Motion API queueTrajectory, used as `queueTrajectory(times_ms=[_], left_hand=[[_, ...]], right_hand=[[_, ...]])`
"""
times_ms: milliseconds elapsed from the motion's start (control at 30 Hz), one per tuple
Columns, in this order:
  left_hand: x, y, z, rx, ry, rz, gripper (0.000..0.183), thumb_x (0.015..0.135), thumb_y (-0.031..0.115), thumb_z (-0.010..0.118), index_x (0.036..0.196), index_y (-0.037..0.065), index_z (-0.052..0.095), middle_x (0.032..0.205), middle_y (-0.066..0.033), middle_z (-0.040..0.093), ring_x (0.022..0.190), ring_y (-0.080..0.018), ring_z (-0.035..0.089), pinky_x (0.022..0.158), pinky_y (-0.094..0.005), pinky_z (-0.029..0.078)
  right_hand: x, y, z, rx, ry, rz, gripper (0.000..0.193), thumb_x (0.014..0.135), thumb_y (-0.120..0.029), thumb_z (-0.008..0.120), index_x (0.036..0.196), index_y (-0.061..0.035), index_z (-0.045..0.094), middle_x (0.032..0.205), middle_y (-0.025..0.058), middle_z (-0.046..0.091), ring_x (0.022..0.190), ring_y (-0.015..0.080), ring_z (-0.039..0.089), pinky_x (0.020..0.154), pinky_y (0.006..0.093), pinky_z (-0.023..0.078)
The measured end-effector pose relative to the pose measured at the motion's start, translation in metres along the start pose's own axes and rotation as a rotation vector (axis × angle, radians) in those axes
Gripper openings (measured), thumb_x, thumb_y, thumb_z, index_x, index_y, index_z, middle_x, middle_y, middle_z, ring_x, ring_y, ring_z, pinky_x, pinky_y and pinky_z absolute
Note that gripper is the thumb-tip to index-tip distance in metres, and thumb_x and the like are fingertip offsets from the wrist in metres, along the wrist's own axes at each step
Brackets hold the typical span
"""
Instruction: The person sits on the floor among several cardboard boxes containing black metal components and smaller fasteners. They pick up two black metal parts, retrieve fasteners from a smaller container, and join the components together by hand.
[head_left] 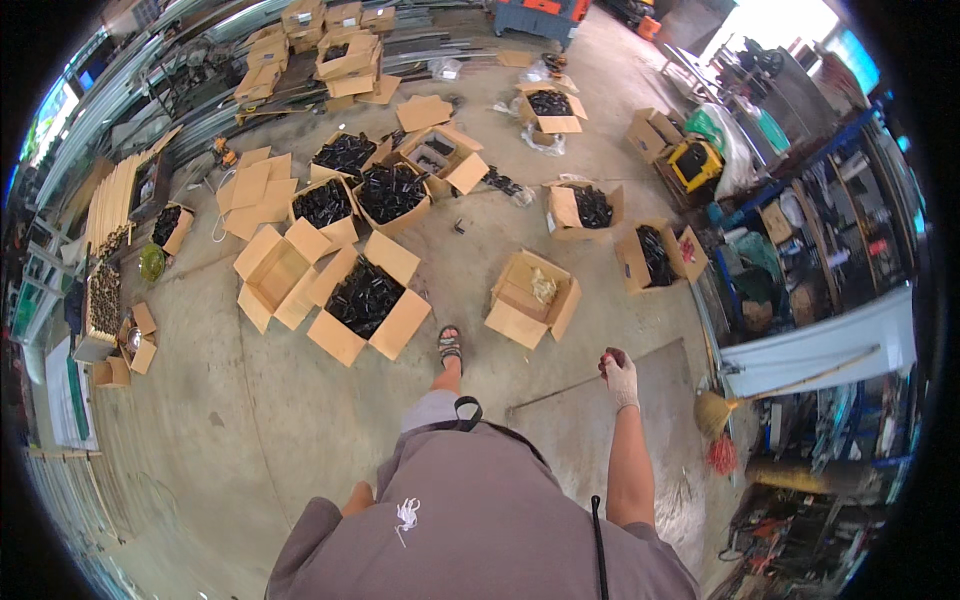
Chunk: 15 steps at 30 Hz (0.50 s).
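My right hand [619,378], in a whitish glove with dark, stained fingertips, hangs over the floor to the right of my body. Its fingers are curled closed, and whatever they may hold is hidden. Of my left arm only a bit near the elbow shows beside my shirt; the left hand is out of sight. Ahead of me stands an open cardboard box [512,318] with pale crumpled material [542,287] inside. Left of it, another open box [338,346] is heaped with black parts [366,298]. Neither box is touched by a hand.
Several more open cartons of black parts, such as one box [392,192], stand farther ahead. A box without black parts [272,272] and flattened cardboard [258,190] lie left. On the right are a broom [714,412] and crowded shelving [835,235]. Metal bars [195,75] fill the far left.
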<state>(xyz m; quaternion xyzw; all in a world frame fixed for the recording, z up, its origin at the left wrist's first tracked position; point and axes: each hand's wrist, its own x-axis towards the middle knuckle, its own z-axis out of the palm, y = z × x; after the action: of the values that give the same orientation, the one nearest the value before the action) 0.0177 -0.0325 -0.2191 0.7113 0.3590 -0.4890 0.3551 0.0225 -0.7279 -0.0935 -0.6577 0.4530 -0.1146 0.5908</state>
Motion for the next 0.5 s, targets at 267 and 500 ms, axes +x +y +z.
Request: queueTrajectory(times_ms=[267, 500], left_hand=[[0.108, 0.381, -0.019, -0.057, 0.145, 0.501, 0.034, 0.096, 0.039, 0.056, 0.097, 0.006, 0.064, 0.078, -0.008, 0.064, 0.075, -0.0224, 0.064, 0.067, -0.0403, 0.051], [0.013, 0.653, -0.034, -0.481, 0.054, 0.861, 0.025, 0.098, 0.029, 0.066, 0.115, 0.01, 0.066, 0.088, 0.003, 0.065, 0.07, -0.0083, 0.058, 0.058, -0.0238, 0.046]], right_hand=[[0.028, 0.041, 0.049, -0.352, -0.251, 0.585, 0.024, 0.092, -0.019, 0.061, 0.108, -0.0025, 0.065, 0.075, 0.0048, 0.065, 0.06, 0.0173, 0.061, 0.051, 0.0349, 0.049], [0.104, 0.046, 0.008, -0.615, -0.384, 0.812, 0.019, 0.094, -0.023, 0.055, 0.098, -0.0072, 0.065, 0.082, 0.007, 0.066, 0.065, 0.0191, 0.063, 0.057, 0.0367, 0.05]])
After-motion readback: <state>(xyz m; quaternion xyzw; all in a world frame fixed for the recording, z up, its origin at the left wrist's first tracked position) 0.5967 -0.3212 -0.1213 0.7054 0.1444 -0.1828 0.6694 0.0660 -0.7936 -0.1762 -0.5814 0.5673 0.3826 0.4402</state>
